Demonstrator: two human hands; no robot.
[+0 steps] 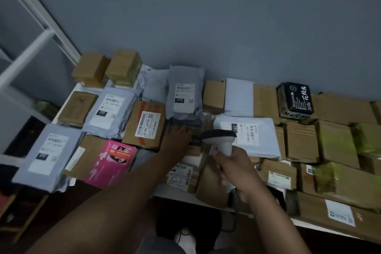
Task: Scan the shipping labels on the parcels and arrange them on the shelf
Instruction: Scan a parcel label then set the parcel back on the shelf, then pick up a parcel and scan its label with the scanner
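So a white table [177, 193] against a grey wall is pretty much buried in parcels, cardboard boxes and poly mailers packed edge to edge. A handheld barcode scanner [221, 140] is gripped in the right hand [233, 168], fingers wrapped tight round the handle, with the dark head of it pointed toward the back of the pile. The left hand [178, 140] is stretched out flat-ish over a dark wrapped parcel [186, 122] in the middle, fingers resting on it rather than curled round anything, though the fingertips are blurred so how firmly it's pressed can't really be told. Just left of that hand a brown box with a white label and red tape [145, 125] is sitting, and behind it a grey mailer marked 010 [184, 92] is lying label up. A white mailer marked 231 [250, 133] is lying right beside the scanner head. A pink package [110, 164] is seen near the front left. A white shelf frame [31, 47] is visible at the far left, blurred.
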